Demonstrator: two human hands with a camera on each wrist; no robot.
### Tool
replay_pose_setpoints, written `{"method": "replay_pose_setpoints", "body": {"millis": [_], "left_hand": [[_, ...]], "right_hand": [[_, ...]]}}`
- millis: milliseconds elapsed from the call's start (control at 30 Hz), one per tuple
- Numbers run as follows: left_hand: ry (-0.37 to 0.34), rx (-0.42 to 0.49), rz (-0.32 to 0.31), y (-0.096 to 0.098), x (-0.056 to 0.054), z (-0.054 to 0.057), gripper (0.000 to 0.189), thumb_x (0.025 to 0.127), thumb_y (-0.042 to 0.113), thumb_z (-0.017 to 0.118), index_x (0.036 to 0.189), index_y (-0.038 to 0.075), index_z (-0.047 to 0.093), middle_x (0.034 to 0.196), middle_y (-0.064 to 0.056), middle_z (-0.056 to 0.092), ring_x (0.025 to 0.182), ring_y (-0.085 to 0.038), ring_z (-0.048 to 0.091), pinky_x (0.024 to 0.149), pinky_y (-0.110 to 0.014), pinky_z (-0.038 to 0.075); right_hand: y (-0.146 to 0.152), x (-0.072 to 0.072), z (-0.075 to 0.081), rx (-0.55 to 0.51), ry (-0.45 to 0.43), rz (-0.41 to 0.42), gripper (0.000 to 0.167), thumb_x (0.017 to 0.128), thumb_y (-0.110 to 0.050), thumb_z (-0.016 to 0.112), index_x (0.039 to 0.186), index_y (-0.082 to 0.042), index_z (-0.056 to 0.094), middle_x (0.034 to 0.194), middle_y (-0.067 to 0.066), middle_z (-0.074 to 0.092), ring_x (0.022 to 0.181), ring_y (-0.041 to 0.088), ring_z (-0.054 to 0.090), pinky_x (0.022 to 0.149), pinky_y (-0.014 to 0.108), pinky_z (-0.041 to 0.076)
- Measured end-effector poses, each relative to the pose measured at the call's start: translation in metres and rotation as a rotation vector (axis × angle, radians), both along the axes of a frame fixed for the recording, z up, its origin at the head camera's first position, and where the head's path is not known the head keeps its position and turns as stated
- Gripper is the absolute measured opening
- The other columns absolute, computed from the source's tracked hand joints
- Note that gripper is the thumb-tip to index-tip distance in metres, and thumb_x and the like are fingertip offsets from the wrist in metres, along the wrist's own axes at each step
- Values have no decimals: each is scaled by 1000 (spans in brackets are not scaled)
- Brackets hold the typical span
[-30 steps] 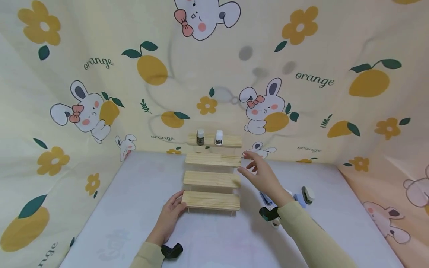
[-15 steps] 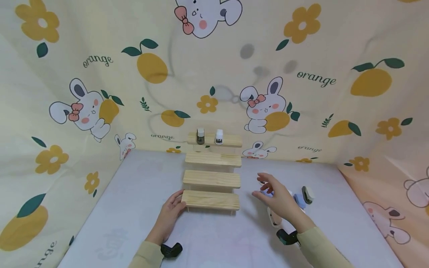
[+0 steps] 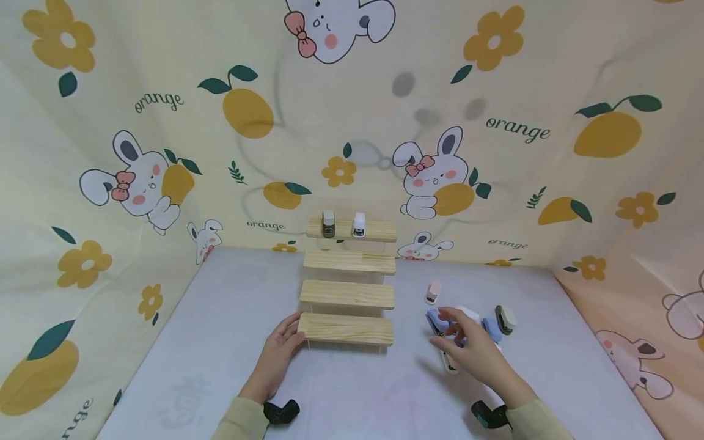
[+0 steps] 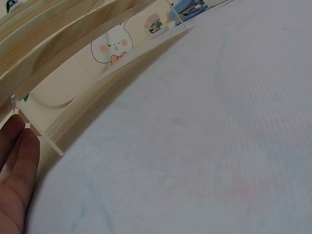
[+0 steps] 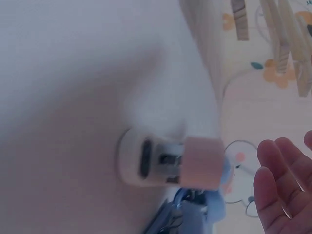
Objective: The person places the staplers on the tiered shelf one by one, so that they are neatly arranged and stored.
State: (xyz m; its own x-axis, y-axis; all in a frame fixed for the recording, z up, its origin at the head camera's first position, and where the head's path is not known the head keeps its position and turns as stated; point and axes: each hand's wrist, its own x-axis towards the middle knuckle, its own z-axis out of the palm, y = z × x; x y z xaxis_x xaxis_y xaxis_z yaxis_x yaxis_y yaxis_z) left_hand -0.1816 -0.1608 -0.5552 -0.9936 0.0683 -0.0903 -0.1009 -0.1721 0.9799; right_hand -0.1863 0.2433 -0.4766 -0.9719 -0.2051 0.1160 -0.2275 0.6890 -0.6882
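Note:
A tiered wooden display rack (image 3: 346, 329) stands mid-table, with several plank steps. My left hand (image 3: 277, 354) holds the left end of its lowest step; its fingertips show by a thin leg in the left wrist view. My right hand (image 3: 477, 351) hovers over a group of small staplers on the right, fingers loosely bent and holding nothing. Under and around it lie a blue stapler (image 3: 436, 321), a cream stapler (image 3: 450, 365) partly covered, and a pink mini stapler (image 5: 202, 163) farther back. A dark mini stapler (image 3: 328, 224) and a white mini stapler (image 3: 359, 224) stand on the top step.
Another blue stapler (image 3: 491, 330) and a dark green and white stapler (image 3: 505, 319) lie at the group's right side. A patterned cloth backdrop (image 3: 341, 122) encloses the back and sides of the white table (image 3: 236, 293).
My right hand has moved from beside the rack's upper steps down and right to above the staplers, uncovering the pink one. My left hand stays at the lowest step.

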Motion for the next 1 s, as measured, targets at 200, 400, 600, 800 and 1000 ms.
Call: {"method": "replay_pose_setpoints", "body": {"millis": [200, 400, 600, 800, 1000], "left_hand": [[1, 6, -4, 0, 0, 0, 53, 96, 16, 61, 145, 13, 40, 145, -14, 44, 130, -24, 45, 105, -27, 41], [-2, -17, 14, 1, -2, -2, 52, 97, 16, 60, 145, 14, 40, 144, -14, 45, 129, -23, 46, 105, -28, 42], [-1, -28, 26, 2, -2, -4, 52, 96, 17, 61, 144, 15, 41, 144, -13, 45, 129, -23, 47, 104, -29, 43], [3, -24, 32, 2, -1, -4, 51, 96, 18, 61, 143, 16, 43, 143, -12, 46, 129, -22, 47, 104, -28, 43], [6, -19, 29, 2, -2, -5, 52, 96, 16, 61, 144, 14, 42, 143, -13, 46, 129, -23, 48, 103, -28, 44]], "right_hand": [[12, 4, -12, -14, -3, 1, 64, 84, -46, 73, 137, -19, 48, 126, 6, 60, 93, 15, 59, 71, 29, 54], [15, 8, -18, 2, -32, -23, 61, 84, -43, 74, 134, -16, 52, 115, 4, 63, 88, 14, 59, 68, 26, 53], [17, 11, -23, 21, -20, -35, 61, 83, -44, 75, 133, -17, 53, 120, 2, 62, 88, 13, 59, 74, 29, 54], [19, 11, -25, 34, -23, -44, 60, 82, -44, 76, 131, -17, 55, 117, 4, 63, 88, 13, 58, 76, 32, 54], [20, 9, -25, 94, -86, -76, 60, 83, -46, 74, 130, -15, 57, 110, 3, 63, 93, 15, 57, 81, 37, 53]]}}
